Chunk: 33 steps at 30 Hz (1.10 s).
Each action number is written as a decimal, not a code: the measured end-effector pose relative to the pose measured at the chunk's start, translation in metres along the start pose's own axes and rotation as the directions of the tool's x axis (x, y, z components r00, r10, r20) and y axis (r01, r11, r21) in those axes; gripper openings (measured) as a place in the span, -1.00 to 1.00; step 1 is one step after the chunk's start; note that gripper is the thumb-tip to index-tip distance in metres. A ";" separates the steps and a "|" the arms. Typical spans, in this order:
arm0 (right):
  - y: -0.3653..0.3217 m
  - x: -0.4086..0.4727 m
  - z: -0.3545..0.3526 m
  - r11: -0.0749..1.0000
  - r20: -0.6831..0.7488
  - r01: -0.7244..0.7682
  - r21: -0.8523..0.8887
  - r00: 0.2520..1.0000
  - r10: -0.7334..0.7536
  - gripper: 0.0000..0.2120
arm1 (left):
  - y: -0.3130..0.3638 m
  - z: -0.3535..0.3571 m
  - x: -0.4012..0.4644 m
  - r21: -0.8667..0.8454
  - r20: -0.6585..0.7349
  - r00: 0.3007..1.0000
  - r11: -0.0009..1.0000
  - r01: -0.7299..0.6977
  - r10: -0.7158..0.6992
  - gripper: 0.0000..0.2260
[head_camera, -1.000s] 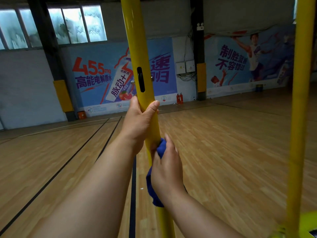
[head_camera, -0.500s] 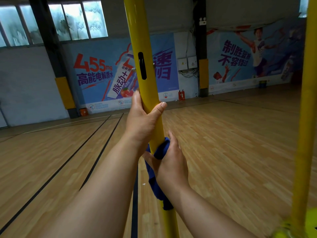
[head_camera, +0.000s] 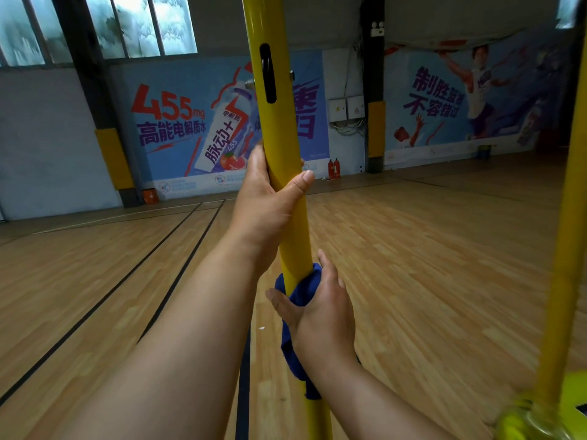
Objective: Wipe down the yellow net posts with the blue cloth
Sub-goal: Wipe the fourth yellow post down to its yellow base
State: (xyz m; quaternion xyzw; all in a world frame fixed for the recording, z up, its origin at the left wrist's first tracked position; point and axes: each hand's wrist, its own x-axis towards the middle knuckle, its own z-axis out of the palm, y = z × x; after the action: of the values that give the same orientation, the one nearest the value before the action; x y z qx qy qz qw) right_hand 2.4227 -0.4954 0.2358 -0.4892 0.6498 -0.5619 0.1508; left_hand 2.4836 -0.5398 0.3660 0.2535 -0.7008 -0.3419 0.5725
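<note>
A yellow net post [head_camera: 273, 128] rises through the middle of the view, with a black slot in its upper part. My left hand [head_camera: 266, 204] is wrapped around the post below that slot. Lower down, my right hand [head_camera: 320, 312] presses the blue cloth [head_camera: 300, 293] around the post, and the cloth's loose end hangs under my wrist. A second yellow net post [head_camera: 568, 236] stands at the right edge, its foot blurred.
A wooden court floor [head_camera: 428, 265] with dark lines stretches to the far wall. Blue advertising banners [head_camera: 190, 128] cover that wall. Yellow-padded dark pillars [head_camera: 376, 128] and two red fire extinguishers [head_camera: 333, 168] stand against it.
My right hand with the blue cloth has slid down the post, away from my left hand. My left hand keeps its grip in the same place.
</note>
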 end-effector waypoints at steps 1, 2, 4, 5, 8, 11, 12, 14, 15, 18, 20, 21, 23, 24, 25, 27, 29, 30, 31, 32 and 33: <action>-0.005 0.002 -0.003 1.000 -0.008 0.018 -0.014 1.000 -0.018 -0.01 | 0.001 0.000 0.000 -0.001 -0.001 1.000 1.000 0.000 0.000 -0.50; -0.010 0.004 -0.005 0.999 -0.015 0.038 -0.029 0.999 -0.038 -0.03 | 0.002 0.000 0.000 0.002 -0.001 1.000 1.000 0.001 -0.001 -0.49; -0.025 0.011 -0.012 0.996 -0.028 0.077 -0.044 0.997 -0.078 -0.04 | 0.002 -0.001 0.000 0.006 -0.003 1.000 1.000 0.000 0.000 -0.45; -0.033 0.015 -0.016 0.995 -0.033 0.093 -0.044 0.995 -0.094 -0.04 | 0.003 -0.001 0.000 0.010 -0.001 1.000 1.000 0.002 -0.002 -0.44; -0.054 0.026 -0.021 0.991 -0.068 0.124 -0.055 0.989 -0.127 -0.05 | 0.004 -0.002 -0.001 0.002 0.002 1.000 1.000 0.008 -0.008 -0.41; -0.061 0.027 -0.019 0.990 -0.096 0.133 -0.052 0.986 -0.138 -0.04 | 0.004 -0.002 -0.001 0.003 0.007 1.000 1.000 -0.008 0.008 -0.42; -0.059 0.025 -0.017 0.991 -0.099 0.128 -0.035 0.986 -0.130 -0.02 | 0.004 -0.002 -0.002 0.003 0.008 1.000 1.000 -0.014 0.014 -0.42; -0.054 0.019 -0.013 0.993 -0.103 0.120 0.008 0.988 -0.118 0.01 | 0.003 -0.003 -0.001 -0.003 0.010 1.000 1.000 -0.019 0.019 -0.39; -0.049 0.016 -0.011 0.993 -0.101 0.117 0.028 0.988 -0.114 0.03 | 0.002 -0.003 0.000 -0.002 0.014 1.000 1.000 -0.018 0.018 -0.38; -0.031 0.002 -0.005 0.992 -0.061 0.098 0.081 0.994 -0.093 0.08 | 0.000 -0.004 0.001 -0.003 0.028 0.999 1.000 -0.019 0.019 -0.35; -0.017 -0.007 -0.001 0.993 -0.024 0.066 0.102 0.998 -0.064 0.10 | 0.000 -0.005 0.002 -0.010 0.027 0.999 1.000 -0.026 0.026 -0.37; -0.009 -0.011 0.001 0.994 -0.007 0.048 0.102 0.999 -0.048 0.10 | -0.001 -0.005 0.002 -0.012 0.028 0.999 1.000 -0.027 0.027 -0.38; 0.003 -0.019 0.004 0.996 0.024 0.025 0.090 0.999 -0.027 0.10 | -0.001 -0.005 0.002 -0.015 0.026 0.999 1.000 -0.028 0.028 -0.38; 0.006 -0.022 0.005 0.996 0.034 0.014 0.084 0.999 -0.017 0.09 | -0.002 -0.004 0.001 -0.017 0.027 0.999 0.999 -0.029 0.029 -0.38; 0.008 -0.023 0.005 0.996 0.045 0.006 0.085 0.999 -0.010 0.08 | -0.001 -0.004 0.001 -0.018 0.026 0.999 0.999 -0.030 0.031 -0.38; 0.005 -0.022 0.004 0.994 0.053 -0.017 0.108 0.999 0.012 0.06 | 0.000 -0.004 0.000 -0.007 0.028 0.999 0.999 -0.037 0.037 -0.37; -0.003 -0.021 0.003 0.990 0.069 -0.038 0.133 0.997 0.029 0.05 | 0.001 -0.004 -0.001 -0.005 0.021 0.999 0.999 -0.043 0.044 -0.38; -0.007 -0.020 0.001 0.988 0.073 -0.048 0.145 0.997 0.038 0.05 | 0.003 -0.003 -0.002 -0.009 0.020 0.999 0.999 -0.045 0.045 -0.39; -0.011 -0.019 -0.001 0.985 0.080 -0.057 0.162 0.996 0.044 0.04 | 0.003 -0.002 -0.004 -0.009 0.012 0.999 0.999 -0.046 0.046 -0.40; -0.015 -0.019 -0.004 0.979 0.091 -0.066 0.191 0.995 0.049 0.03 | 0.003 -0.002 -0.005 -0.009 0.001 0.999 0.999 -0.046 0.046 -0.41; -0.018 -0.018 -0.009 0.969 0.107 -0.081 0.233 0.993 0.057 0.02 | 0.003 -0.001 -0.007 -0.012 -0.009 0.999 0.999 -0.045 0.045 -0.41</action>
State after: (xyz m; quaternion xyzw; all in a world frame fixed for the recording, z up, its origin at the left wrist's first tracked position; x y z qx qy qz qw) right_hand 2.4331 -0.4742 0.2481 -0.4720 0.5865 -0.6048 0.2597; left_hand 2.4865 -0.5328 0.3647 0.2355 -0.7017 -0.3321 0.5847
